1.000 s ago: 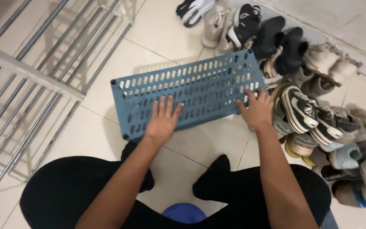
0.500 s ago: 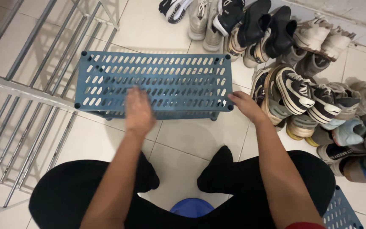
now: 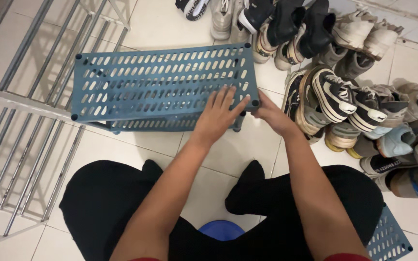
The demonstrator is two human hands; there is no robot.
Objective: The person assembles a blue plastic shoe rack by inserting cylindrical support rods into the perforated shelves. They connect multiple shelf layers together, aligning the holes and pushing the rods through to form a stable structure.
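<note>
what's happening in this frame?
A person seated on a tiled floor works on a blue slotted plastic shelf panel that sits above a second panel. The left hand lies flat on its near right area; the right hand is at its near right corner. A pile of shoes lies to the right, a metal rack to the left.

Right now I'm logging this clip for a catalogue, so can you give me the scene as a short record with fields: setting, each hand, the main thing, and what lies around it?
setting: tiled floor, person seated, seen from above
left hand: flat on the blue slotted shelf, near its right end
right hand: at the shelf's near right corner
shelf: two blue panels, one above the other
right side: pile of shoes
left side: metal rack
near right: another blue panel, partly in view
</note>
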